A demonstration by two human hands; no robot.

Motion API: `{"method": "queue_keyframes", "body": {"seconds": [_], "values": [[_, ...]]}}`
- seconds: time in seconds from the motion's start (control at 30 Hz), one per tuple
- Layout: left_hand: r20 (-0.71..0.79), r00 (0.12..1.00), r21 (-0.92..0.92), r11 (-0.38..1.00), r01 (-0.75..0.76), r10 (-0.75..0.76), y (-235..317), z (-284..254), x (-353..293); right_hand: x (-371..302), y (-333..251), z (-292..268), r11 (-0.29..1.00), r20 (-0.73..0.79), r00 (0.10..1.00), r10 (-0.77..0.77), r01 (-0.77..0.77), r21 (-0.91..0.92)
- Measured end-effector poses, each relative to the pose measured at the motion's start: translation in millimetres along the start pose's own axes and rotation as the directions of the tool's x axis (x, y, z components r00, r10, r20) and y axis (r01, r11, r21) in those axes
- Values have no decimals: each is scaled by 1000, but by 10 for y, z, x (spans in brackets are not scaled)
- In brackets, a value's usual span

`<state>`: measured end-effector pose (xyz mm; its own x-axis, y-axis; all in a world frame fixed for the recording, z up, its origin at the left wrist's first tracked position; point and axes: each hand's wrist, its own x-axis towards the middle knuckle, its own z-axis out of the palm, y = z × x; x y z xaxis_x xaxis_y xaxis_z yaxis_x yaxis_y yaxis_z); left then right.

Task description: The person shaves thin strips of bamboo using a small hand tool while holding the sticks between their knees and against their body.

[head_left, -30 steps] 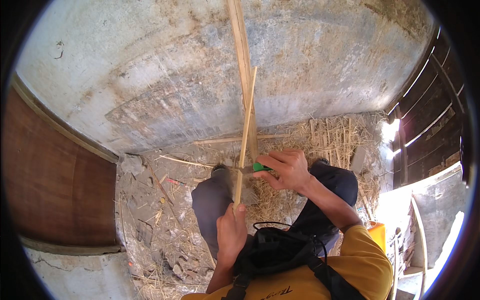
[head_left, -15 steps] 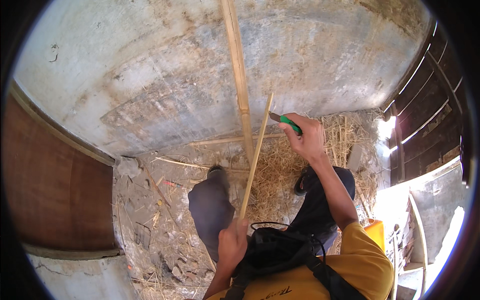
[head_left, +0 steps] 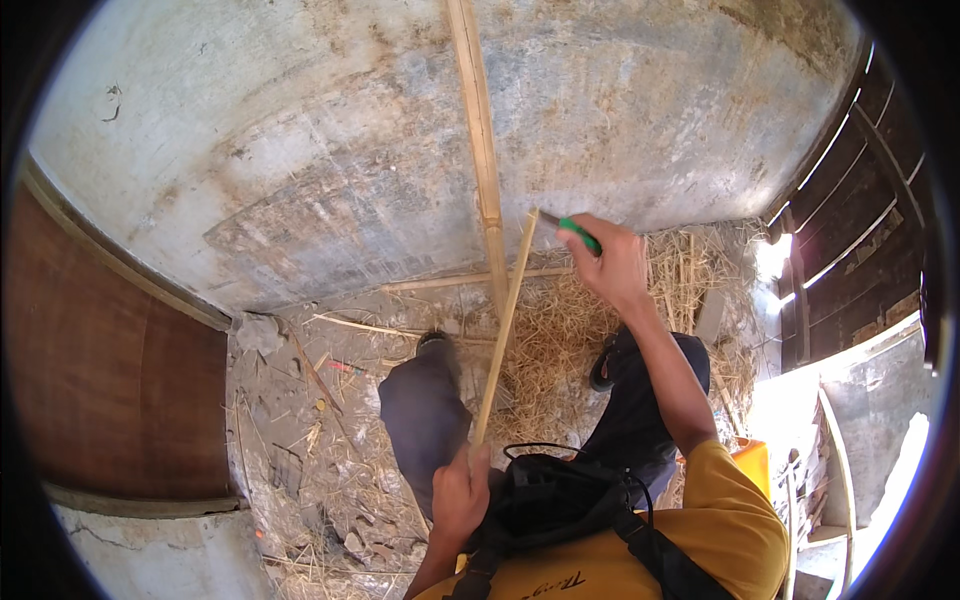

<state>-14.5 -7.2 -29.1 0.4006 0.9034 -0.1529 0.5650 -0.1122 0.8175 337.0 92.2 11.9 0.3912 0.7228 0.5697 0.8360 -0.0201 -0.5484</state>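
Note:
My left hand (head_left: pixel 461 492) is closed round the lower end of a thin, pale bamboo strip (head_left: pixel 504 345), close to my lap. The strip slants up and slightly right, its far end in front of the wall. In my right hand (head_left: pixel 614 262) is a knife with a green handle (head_left: pixel 581 235). Its dark blade (head_left: pixel 547 217) points left and meets the strip at or very near the upper tip. Fingers hide part of the handle.
A thick bamboo pole (head_left: pixel 479 130) leans against the stained wall (head_left: pixel 330 160). Straw and shavings (head_left: pixel 555 350) cover the floor between my feet. A brown wooden panel (head_left: pixel 120 370) stands at left, dark slatted boards (head_left: pixel 860 220) at right. Beside my right arm is a yellow container (head_left: pixel 752 466).
The strip's upper tip sits lower and a little to the left. The blade has moved slightly up and left to that tip, and my left hand has come slightly down.

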Motion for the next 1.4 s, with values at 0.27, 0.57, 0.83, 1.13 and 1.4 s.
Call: {"method": "queue_keyframes", "body": {"seconds": [0.27, 0.57, 0.83, 1.13, 1.4], "values": [[42, 998, 18, 999, 38, -39, -189, -25, -85, 163, 389, -153, 974, 22, 975, 220, -221, 56], [10, 1000, -38, 999, 9, -8, -143, -23, 46, -159, 52, 50, 928, 173, 927, -332, 288, 235], [56, 998, 11, 1000, 25, -26, -89, -32, -64, 52, 111, -125, 997, 146, 986, 82, -80, -21], [-68, 994, 2, 996, -85, 84, -21, 9, 34, 41, 364, -111, 968, 98, 986, 136, -153, 199], [-130, 988, 24, 997, -77, 79, 190, -20, 250, -470, -109, 169, 872, 199, 887, -417, 329, 363]]}}
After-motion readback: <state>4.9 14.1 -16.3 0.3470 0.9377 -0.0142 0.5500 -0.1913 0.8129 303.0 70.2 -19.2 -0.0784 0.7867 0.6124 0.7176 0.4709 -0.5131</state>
